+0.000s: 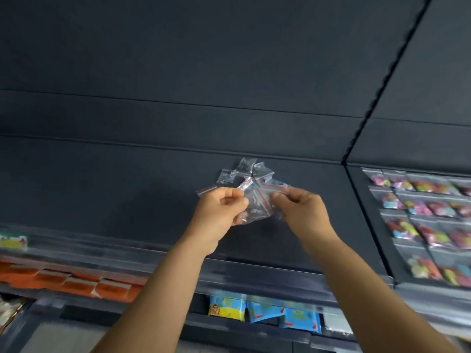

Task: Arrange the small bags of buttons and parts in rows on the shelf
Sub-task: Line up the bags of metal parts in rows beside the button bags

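Both hands pinch one bunch of small clear zip bags with red seal lines (254, 197), held above the dark shelf (153, 194). The left hand (219, 212) has a narrow grip on the bunch's left edge; the right hand (298, 210) pinches its right side. Rows of bags with colourful parts (420, 225) lie on the neighbouring shelf section, right. Orange packets (63, 281) and blue packets (267, 312) sit lower.

Small clear bags (254, 197): a loose bunch of transparent zip pouches with red seal lines, fanned out at mixed angles, held above the dark shelf (153, 200); contents tiny and indistinct. Filled bags (428, 225): clear pouches of pink, yellow and blue pieces, lying flat in overlapping rows on the adjoining shelf section at right.
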